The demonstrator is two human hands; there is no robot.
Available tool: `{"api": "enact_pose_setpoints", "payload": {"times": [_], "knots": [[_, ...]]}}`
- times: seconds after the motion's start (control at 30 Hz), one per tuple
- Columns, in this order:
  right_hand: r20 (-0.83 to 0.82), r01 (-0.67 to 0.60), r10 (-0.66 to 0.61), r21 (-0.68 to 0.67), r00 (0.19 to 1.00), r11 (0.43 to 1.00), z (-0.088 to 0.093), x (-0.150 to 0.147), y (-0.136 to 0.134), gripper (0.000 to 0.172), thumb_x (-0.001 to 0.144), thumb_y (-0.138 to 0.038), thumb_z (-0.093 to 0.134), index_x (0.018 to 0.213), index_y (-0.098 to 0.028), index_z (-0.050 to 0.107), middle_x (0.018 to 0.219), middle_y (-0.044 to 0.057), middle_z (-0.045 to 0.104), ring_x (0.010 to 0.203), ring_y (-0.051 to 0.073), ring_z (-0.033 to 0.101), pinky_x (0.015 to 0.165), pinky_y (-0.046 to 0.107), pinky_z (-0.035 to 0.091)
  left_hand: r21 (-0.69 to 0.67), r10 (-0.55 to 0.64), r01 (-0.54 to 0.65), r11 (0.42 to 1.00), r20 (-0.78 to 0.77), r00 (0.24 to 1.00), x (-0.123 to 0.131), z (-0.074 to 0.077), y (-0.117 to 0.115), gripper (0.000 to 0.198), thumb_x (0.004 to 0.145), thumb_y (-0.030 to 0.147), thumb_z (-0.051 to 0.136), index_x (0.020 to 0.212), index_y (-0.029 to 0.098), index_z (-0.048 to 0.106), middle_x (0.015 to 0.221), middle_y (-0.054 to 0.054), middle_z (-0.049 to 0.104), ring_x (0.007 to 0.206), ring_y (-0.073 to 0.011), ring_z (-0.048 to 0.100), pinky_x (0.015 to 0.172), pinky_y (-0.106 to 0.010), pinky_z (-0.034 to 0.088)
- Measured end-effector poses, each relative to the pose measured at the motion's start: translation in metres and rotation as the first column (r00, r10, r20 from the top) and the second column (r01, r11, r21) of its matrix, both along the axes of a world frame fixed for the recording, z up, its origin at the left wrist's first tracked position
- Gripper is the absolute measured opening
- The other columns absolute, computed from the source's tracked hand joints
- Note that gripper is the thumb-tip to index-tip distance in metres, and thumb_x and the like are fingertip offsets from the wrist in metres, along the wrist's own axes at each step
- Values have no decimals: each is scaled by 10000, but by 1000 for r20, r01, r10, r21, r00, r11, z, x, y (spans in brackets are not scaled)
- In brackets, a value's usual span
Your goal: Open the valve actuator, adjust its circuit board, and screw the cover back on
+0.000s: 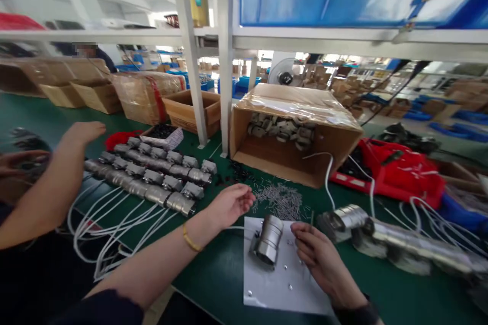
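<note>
My left hand [233, 205] is at the near edge of a loose pile of small screws [282, 199], its fingers curled; anything in them is too small to make out. My right hand [318, 256] is closed in a pinch beside a silver metal cylinder [270, 241]. A thin rod shows by its fingers, but I cannot tell whether the hand holds it. Neither hand touches the cylinder, which lies on a white sheet [263, 292] with a few tiny bits scattered over it. A white cable runs from its left side.
Rows of similar cylinders with grey boxes [152, 176] and white cables lie left, near a co-worker's arm [63, 177]. An open carton [274, 157] holds grey parts behind the screws. More cylinders [412, 244] and a red bin [404, 172] are right. Shelf posts [225, 86] rise behind.
</note>
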State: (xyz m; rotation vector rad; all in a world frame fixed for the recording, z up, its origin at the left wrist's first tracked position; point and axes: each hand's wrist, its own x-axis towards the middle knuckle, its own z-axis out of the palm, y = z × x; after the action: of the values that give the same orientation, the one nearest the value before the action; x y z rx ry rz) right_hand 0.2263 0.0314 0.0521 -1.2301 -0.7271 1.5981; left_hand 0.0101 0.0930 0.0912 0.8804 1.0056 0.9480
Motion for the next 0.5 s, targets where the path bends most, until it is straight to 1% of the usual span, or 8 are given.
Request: {"api": "enact_pose_setpoints", "payload": {"times": [0.1, 0.13, 0.17, 0.23, 0.3, 0.37, 0.43, 0.5], "knots": [[69, -12, 14, -27, 998, 1000, -4, -9, -7, 293, 606, -374, 617, 768, -161, 499, 485, -118, 213, 398, 36, 135, 380, 182, 104, -169, 23, 6, 986, 169, 985, -26, -1, -53, 109, 825, 234, 572, 789, 139, 534, 727, -35, 581, 599, -77, 534, 547, -150, 414], [99, -6, 9, -32, 995, 999, -6, -11, -8, 274, 613, -356, 603, 776, -161, 499, 483, -115, 231, 394, 40, 157, 381, 181, 109, -277, 73, 4, 961, 268, 961, -32, -4, -70, 125, 780, 223, 636, 777, 135, 546, 721, -36, 585, 591, -75, 528, 534, -141, 405], [132, -3, 6, -29, 991, 1000, -9, -12, -9, 266, 617, -334, 600, 792, -160, 505, 490, -104, 280, 393, 44, 193, 382, 181, 125, -350, 107, 10, 937, 313, 944, -36, -8, -84, 158, 738, 216, 688, 762, 130, 558, 712, -36, 589, 585, -74, 522, 529, -136, 402], [271, -20, 9, 36, 963, 999, -14, -16, -11, 261, 629, -299, 597, 835, -159, 521, 571, -55, 437, 427, 66, 320, 396, 187, 210, -440, 155, 0, 898, 317, 936, -37, -22, -104, 228, 651, 212, 772, 738, 120, 582, 704, -34, 596, 584, -72, 516, 530, -134, 395], [503, -79, -8, 152, 864, 985, -18, -19, -13, 219, 657, -289, 567, 831, -161, 533, 705, 7, 550, 525, 109, 448, 465, 216, 322, -430, 159, -49, 901, 224, 962, -33, -38, -109, 296, 580, 243, 822, 724, 111, 600, 695, -30, 595, 585, -72, 509, 537, -140, 387], [709, -150, -45, 211, 704, 966, -22, -22, -16, 160, 690, -289, 516, 783, -163, 545, 708, 28, 575, 575, 145, 492, 528, 247, 363, -371, 169, -110, 922, 132, 977, -27, -52, -103, 361, 526, 295, 846, 728, 106, 614, 678, -20, 585, 581, -74, 492, 542, -153, 375], [802, -168, -90, 231, 590, 958, -26, -24, -19, 137, 703, -284, 482, 722, -171, 558, 625, 18, 557, 547, 159, 483, 531, 257, 355, -288, 169, -142, 947, 73, 983, -21, -64, -91, 408, 505, 351, 838, 752, 104, 628, 660, -7, 566, 573, -78, 466, 544, -167, 358], [828, -166, -144, 273, 541, 947, -30, -24, -21, 150, 713, -278, 466, 708, -178, 579, 594, 13, 548, 523, 162, 472, 517, 254, 346, -181, 144, -141, 973, 2, 990, -16, -73, -78, 425, 545, 419, 790, 793, 109, 638, 644, 2, 547, 553, -88, 438, 528, -185, 330]]}}
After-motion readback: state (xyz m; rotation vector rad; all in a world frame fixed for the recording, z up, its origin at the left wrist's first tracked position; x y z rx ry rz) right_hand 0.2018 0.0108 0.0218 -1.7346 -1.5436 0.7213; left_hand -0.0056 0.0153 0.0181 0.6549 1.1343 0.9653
